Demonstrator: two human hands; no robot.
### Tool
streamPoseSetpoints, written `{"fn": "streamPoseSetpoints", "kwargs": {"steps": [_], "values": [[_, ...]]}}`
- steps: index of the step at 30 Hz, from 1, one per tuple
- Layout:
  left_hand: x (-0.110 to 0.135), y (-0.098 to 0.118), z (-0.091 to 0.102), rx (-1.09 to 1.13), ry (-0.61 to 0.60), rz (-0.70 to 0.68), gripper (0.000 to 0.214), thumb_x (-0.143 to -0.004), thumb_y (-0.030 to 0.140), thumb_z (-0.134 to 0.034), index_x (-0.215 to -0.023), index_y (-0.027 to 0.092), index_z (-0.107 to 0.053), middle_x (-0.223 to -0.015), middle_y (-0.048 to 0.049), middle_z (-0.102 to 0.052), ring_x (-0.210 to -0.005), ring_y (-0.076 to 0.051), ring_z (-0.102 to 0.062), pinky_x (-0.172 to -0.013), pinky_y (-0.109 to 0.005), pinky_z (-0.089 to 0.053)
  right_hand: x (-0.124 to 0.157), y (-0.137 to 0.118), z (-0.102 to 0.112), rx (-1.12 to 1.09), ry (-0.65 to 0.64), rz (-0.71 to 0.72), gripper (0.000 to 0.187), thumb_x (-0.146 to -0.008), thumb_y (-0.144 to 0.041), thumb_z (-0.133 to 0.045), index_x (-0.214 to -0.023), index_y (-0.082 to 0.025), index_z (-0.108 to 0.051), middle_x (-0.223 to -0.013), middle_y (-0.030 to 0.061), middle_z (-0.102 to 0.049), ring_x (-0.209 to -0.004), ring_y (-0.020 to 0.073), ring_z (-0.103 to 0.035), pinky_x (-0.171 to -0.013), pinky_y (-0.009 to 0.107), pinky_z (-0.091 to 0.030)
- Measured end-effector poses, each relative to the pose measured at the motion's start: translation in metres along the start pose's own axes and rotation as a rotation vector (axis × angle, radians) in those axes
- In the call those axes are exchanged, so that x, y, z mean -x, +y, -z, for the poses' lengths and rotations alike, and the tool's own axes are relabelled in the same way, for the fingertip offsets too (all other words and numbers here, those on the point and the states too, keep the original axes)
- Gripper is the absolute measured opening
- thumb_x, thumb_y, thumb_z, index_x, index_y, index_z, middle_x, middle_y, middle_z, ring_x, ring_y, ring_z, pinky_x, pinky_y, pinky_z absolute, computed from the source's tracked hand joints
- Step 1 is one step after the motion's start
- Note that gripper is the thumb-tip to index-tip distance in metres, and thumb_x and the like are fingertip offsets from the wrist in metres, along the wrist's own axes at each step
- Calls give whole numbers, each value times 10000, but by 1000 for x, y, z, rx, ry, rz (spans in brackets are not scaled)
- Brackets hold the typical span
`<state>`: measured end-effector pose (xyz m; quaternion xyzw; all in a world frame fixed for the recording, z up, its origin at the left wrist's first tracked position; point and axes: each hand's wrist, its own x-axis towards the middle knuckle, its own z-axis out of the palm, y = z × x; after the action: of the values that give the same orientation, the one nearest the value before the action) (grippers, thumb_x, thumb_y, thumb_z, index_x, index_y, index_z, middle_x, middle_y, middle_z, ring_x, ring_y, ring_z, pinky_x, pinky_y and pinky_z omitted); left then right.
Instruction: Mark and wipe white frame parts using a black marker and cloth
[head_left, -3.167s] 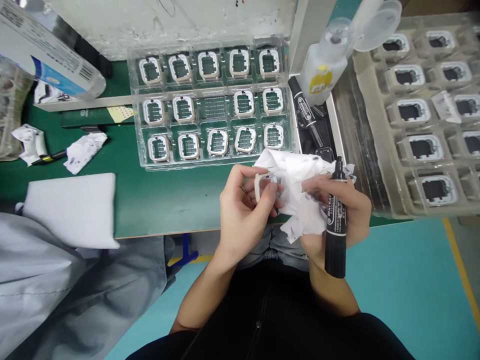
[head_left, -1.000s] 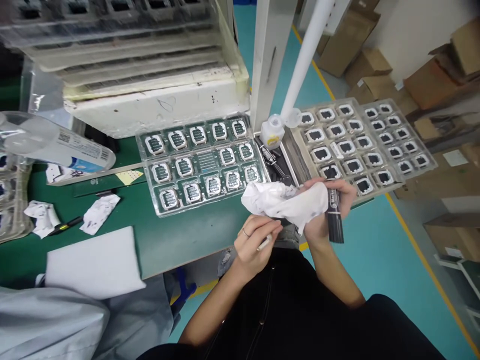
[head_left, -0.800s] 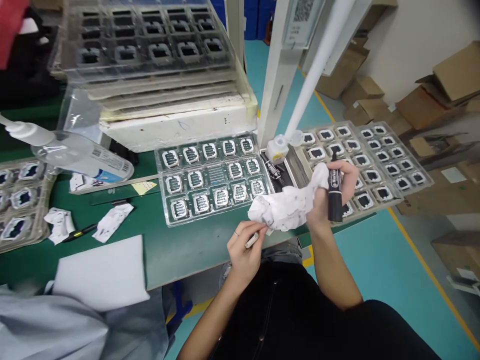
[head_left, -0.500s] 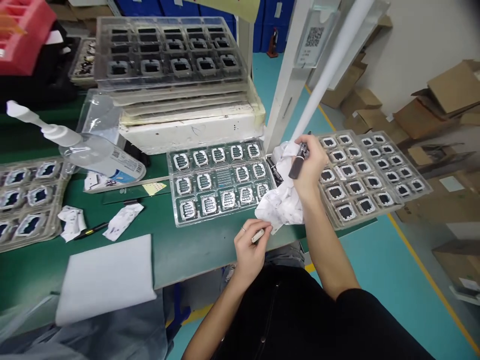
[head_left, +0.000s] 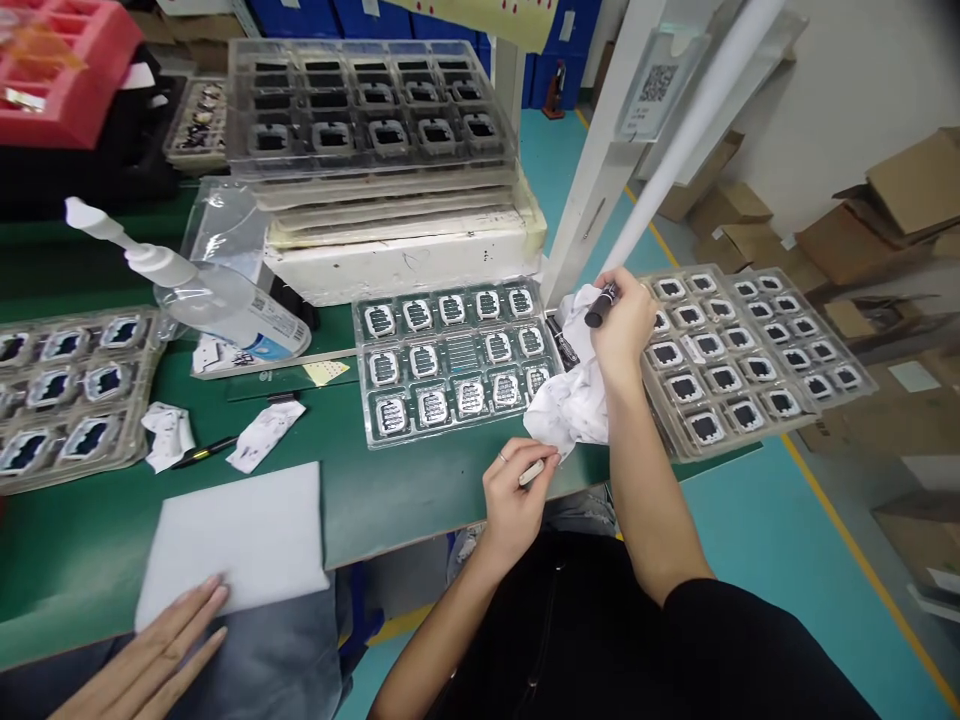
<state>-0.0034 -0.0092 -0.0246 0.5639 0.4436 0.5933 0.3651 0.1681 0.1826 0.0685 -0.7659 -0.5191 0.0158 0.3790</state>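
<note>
My right hand (head_left: 628, 320) is closed around a thick black marker (head_left: 602, 304), held above a crumpled white cloth (head_left: 574, 400) with dark specks. Lower and to the left, my left hand (head_left: 517, 495) pinches a small pale, flat-looking piece (head_left: 531, 473), mostly hidden by the fingers, at the cloth's near edge. Left of the cloth, a clear plastic tray (head_left: 420, 440) holds several white-rimmed square parts; one pocket in its middle row has no part. Another clear tray (head_left: 694, 455) with dark-centred frames lies to the right of my right forearm.
A co-worker's hand (head_left: 161, 650) rests by a white foam sheet (head_left: 244, 530) at lower left. Nearby are a pump bottle (head_left: 240, 310), a black pen (head_left: 206, 452) and speckled wipes (head_left: 266, 437). Stacked trays (head_left: 375, 150) stand behind; a white post (head_left: 600, 190) rises beyond the cloth.
The view has shifted, moving the scene slightly rightward. The marker in my right hand now points more toward the camera. A co-worker's hand has come in at lower left.
</note>
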Motion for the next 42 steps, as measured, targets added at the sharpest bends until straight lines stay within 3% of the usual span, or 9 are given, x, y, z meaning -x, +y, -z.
{"fn": "streamPoseSetpoints", "kwargs": {"steps": [16,21,24,27,30,32,36,38,42], "values": [[-2,-1,0,14,-2,26,80,-1046,230,-810,-979,207,-846,-928,-54,-828,-885,-194,-792,-821,-300,-612,-2,-3,-2,-75,-15,-66,60,-922,-222,-653,-903,-268,-687,-812,16,-607,-793,226,-499,-786,349,-351],[-2,-1,0,33,28,76,99,-1043,264,-822,-964,210,-846,-917,-44,-807,-867,-174,-772,-753,-252,-579,1,8,2,-281,53,143,33,-902,-255,-683,-874,-258,-664,-777,-16,-580,-738,187,-492,-765,339,-399],[1,-3,-1,58,55,131,133,-1033,338,-851,-1051,207,-838,-910,-40,-786,-824,-165,-751,-689,-233,-568,30,16,13,-518,154,330,77,-905,-319,-731,-898,-260,-682,-840,-6,-653,-777,192,-583,-768,345,-483],[2,-7,-5,114,81,129,355,-944,376,-957,-1225,214,-812,-914,-14,-773,-729,-128,-703,-630,-213,-542,80,23,24,-689,172,402,87,-917,-306,-795,-917,-266,-717,-871,-4,-709,-808,216,-665,-760,360,-558],[1,-9,-10,131,108,4,581,-885,332,-1013,-1410,248,-778,-957,8,-757,-685,-97,-661,-606,-202,-526,130,33,28,-735,111,394,75,-928,-274,-803,-958,-270,-735,-861,-34,-723,-738,183,-669,-688,327,-555],[0,-8,-11,79,128,-92,572,-929,272,-967,-1465,264,-770,-950,12,-744,-731,-109,-675,-660,-218,-560,154,43,27,-759,62,421,60,-951,-273,-787,-970,-276,-730,-865,-38,-725,-748,181,-690,-693,323,-568],[1,-5,-9,-31,191,-237,197,-981,127,-861,-1143,240,-868,-937,-8,-781,-823,-138,-732,-770,-263,-597,178,69,23,-728,39,498,100,-975,-254,-793,-1041,-306,-739,-802,-43,-671,-695,189,-669,-637,332,-548],[4,-4,-7,-73,239,-293,166,-962,90,-857,-1052,230,-861,-948,-15,-795,-829,-147,-749,-775,-277,-600,182,81,25,-684,71,581,170,-970,-220,-791,-1103,-316,-742,-803,-37,-677,-683,198,-672,-621,341,-558],[12,-8,-4,-176,321,-394,229,-948,74,-846,-1099,245,-864,-943,-10,-763,-822,-154,-735,-762,-294,-599,185,98,36,-583,96,771,396,-909,-194,-866,-1247,-318,-701,-987,13,-772,-772,220,-754,-658,363,-641]]}}
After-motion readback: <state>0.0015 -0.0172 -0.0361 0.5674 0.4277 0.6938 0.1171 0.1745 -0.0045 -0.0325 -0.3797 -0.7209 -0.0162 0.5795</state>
